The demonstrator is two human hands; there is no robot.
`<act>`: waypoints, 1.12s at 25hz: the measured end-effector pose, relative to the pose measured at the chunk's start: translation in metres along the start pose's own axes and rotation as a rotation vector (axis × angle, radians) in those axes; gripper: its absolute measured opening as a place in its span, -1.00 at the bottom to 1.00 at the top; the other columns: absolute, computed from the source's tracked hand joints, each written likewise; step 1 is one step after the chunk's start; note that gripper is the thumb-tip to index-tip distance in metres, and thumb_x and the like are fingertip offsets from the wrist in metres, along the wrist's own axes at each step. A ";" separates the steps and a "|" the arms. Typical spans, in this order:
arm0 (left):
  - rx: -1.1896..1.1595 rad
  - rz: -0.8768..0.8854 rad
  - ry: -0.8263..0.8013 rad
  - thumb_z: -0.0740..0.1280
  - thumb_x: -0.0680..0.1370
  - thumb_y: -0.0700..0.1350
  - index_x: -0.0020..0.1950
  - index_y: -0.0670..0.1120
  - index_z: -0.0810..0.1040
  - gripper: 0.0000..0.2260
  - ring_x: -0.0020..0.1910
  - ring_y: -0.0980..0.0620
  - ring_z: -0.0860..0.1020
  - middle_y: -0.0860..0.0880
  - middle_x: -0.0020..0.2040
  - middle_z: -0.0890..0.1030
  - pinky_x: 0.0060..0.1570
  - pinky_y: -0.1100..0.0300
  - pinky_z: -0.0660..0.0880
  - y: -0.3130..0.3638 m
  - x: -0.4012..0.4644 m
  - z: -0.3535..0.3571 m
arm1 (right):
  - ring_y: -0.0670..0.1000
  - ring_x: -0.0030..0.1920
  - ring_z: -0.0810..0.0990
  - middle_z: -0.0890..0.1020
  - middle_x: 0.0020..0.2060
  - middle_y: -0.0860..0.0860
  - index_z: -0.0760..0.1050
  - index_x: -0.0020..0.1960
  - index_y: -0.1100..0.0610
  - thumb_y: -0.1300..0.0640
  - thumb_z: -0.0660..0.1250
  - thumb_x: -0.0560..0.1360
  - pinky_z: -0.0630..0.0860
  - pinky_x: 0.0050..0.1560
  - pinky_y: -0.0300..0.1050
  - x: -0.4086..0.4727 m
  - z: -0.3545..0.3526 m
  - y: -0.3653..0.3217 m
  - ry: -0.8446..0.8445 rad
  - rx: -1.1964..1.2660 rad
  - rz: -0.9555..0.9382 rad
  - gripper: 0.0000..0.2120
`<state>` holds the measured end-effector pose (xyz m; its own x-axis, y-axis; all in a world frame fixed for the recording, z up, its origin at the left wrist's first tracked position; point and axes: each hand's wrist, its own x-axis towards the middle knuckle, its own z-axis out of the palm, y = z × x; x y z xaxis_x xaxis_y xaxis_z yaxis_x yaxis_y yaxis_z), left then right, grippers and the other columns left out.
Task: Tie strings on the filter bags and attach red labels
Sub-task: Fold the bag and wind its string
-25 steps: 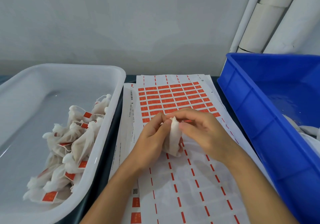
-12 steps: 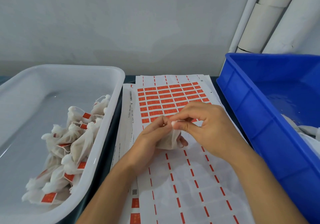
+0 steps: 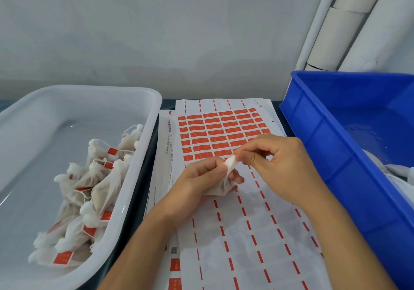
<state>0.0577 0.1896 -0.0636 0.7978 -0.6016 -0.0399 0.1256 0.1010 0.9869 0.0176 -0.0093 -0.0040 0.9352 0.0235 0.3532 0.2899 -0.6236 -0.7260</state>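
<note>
A small white filter bag point(image 3: 221, 184) hangs over the label sheet, its neck gripped by my left hand point(image 3: 197, 180). My right hand point(image 3: 275, 162) pinches the gathered white top of that bag just right of my left thumb. The string cannot be made out. Under both hands lies a white sheet of red labels point(image 3: 221, 133); its far rows are full, while the near part shows mostly bare backing with thin red strips. Several tied bags with red labels point(image 3: 94, 189) lie piled in the white tub.
The white plastic tub point(image 3: 143, 146) stands at the left on the dark table. At the right is a blue plastic crate point(image 3: 336, 166) with pale material in its near corner. White pipes run up the wall at the back right.
The bag has tipped from upright to hanging below my left hand. My right hand has shifted right and up, now pinching the bag's top.
</note>
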 end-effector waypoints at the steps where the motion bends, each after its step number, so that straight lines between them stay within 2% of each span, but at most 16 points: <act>1: -0.025 0.019 0.008 0.33 0.64 0.01 0.11 -0.20 0.65 -0.72 0.17 -0.20 0.65 -0.18 0.07 0.67 0.36 -0.17 0.53 0.000 0.000 0.000 | -0.28 -0.01 0.63 0.66 -0.13 -0.35 0.57 -0.09 -0.30 -0.17 0.33 0.48 0.48 -0.04 -0.54 -0.001 0.004 0.000 0.008 0.013 0.027 -0.95; 4: -0.142 0.048 0.045 0.37 0.61 0.04 0.09 -0.14 0.67 -0.74 0.09 -0.15 0.64 -0.18 0.02 0.65 0.31 -0.15 0.57 0.000 0.000 0.001 | -0.26 -0.04 0.62 0.65 -0.22 -0.29 0.56 -0.05 -0.20 -0.15 0.29 0.52 0.44 -0.06 -0.58 -0.006 0.020 0.004 0.020 0.027 0.096 -0.90; 6: -0.215 0.054 0.085 0.36 0.61 0.05 0.16 -0.10 0.69 -0.73 0.11 -0.13 0.62 -0.17 0.03 0.63 0.30 -0.15 0.57 -0.001 0.001 0.003 | -0.22 -0.06 0.62 0.62 -0.21 -0.32 0.54 -0.03 -0.16 -0.15 0.24 0.55 0.49 -0.07 -0.53 -0.008 0.029 0.005 0.012 -0.022 0.102 -0.86; 8: -0.247 0.058 0.136 0.34 0.66 0.05 0.28 -0.07 0.67 -0.71 0.20 -0.14 0.62 -0.17 0.13 0.65 0.31 -0.16 0.56 -0.001 0.003 0.004 | -0.17 -0.06 0.61 0.63 -0.10 -0.26 0.55 0.01 -0.11 -0.12 0.22 0.59 0.54 0.07 -0.42 -0.010 0.033 0.005 -0.021 -0.148 0.065 -0.84; 10: -0.241 0.053 0.192 0.33 0.64 0.07 0.33 -0.05 0.65 -0.67 0.30 -0.14 0.61 -0.13 0.27 0.65 0.32 -0.15 0.57 0.000 0.004 0.007 | -0.08 0.10 0.61 0.67 0.08 -0.12 0.60 0.12 -0.02 -0.02 0.30 0.62 0.50 0.28 -0.18 -0.011 0.034 0.005 -0.048 -0.335 -0.024 -0.84; 13: -0.179 0.040 0.253 0.35 0.58 0.14 0.32 0.01 0.67 -0.62 0.30 -0.11 0.62 -0.05 0.29 0.66 0.27 -0.08 0.60 0.001 0.004 0.011 | 0.05 0.26 0.59 0.65 0.25 -0.01 0.60 0.30 0.04 0.07 0.40 0.58 0.45 0.36 -0.03 -0.011 0.033 0.000 -0.136 -0.536 -0.092 -0.71; 16: 0.010 0.073 0.298 0.32 0.60 0.17 0.22 0.08 0.71 -0.69 0.22 -0.03 0.66 0.04 0.18 0.71 0.19 0.03 0.64 0.002 0.003 0.016 | 0.09 0.21 0.64 0.69 0.20 0.02 0.61 0.30 0.08 0.11 0.45 0.55 0.53 0.28 0.03 -0.012 0.029 -0.008 -0.161 -0.602 -0.153 -0.67; 18: 0.173 0.116 0.308 0.28 0.64 0.15 0.15 0.04 0.72 -0.70 0.13 -0.03 0.67 0.05 0.09 0.73 0.20 -0.02 0.64 0.002 0.004 0.017 | 0.12 0.04 0.71 0.74 0.03 0.06 0.68 0.16 0.14 0.17 0.55 0.46 0.63 0.10 0.06 -0.011 0.023 -0.007 -0.075 -0.622 -0.254 -0.73; 20: 0.246 0.146 0.296 0.26 0.69 0.12 0.14 -0.03 0.69 -0.70 0.08 -0.07 0.66 0.01 0.03 0.71 0.21 -0.14 0.62 0.003 0.004 0.018 | 0.13 0.01 0.72 0.75 -0.02 0.08 0.70 0.10 0.17 0.16 0.54 0.46 0.65 0.07 0.09 -0.011 0.019 -0.003 0.020 -0.577 -0.329 -0.77; 23: 0.271 0.162 0.270 0.24 0.66 0.10 0.14 -0.04 0.66 -0.70 0.05 -0.09 0.64 -0.02 0.01 0.69 0.19 -0.16 0.61 0.006 0.003 0.016 | 0.11 0.05 0.71 0.75 0.01 0.08 0.71 0.12 0.17 0.10 0.46 0.51 0.64 0.16 0.05 -0.015 0.022 0.000 0.092 -0.487 -0.334 -0.76; 25: 0.318 0.158 0.272 0.29 0.65 0.13 0.11 0.00 0.66 -0.75 0.02 -0.07 0.65 0.00 -0.02 0.69 0.13 -0.09 0.64 0.007 0.001 0.016 | 0.09 0.04 0.72 0.75 0.00 0.08 0.72 0.11 0.18 0.10 0.49 0.48 0.61 0.17 -0.04 -0.018 0.025 0.004 0.146 -0.442 -0.338 -0.75; 28: 0.425 0.173 0.275 0.35 0.61 0.13 0.01 0.07 0.64 -0.83 -0.10 0.07 0.63 0.10 -0.12 0.67 -0.06 0.23 0.60 0.005 0.000 0.016 | 0.00 0.04 0.68 0.73 0.00 0.04 0.71 0.06 0.15 0.06 0.51 0.47 0.54 0.22 -0.24 -0.016 0.027 0.009 0.182 -0.329 -0.302 -0.77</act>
<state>0.0486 0.1774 -0.0561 0.9178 -0.3691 0.1459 -0.2259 -0.1836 0.9567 0.0105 0.0062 -0.0322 0.7598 0.1224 0.6385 0.4356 -0.8248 -0.3603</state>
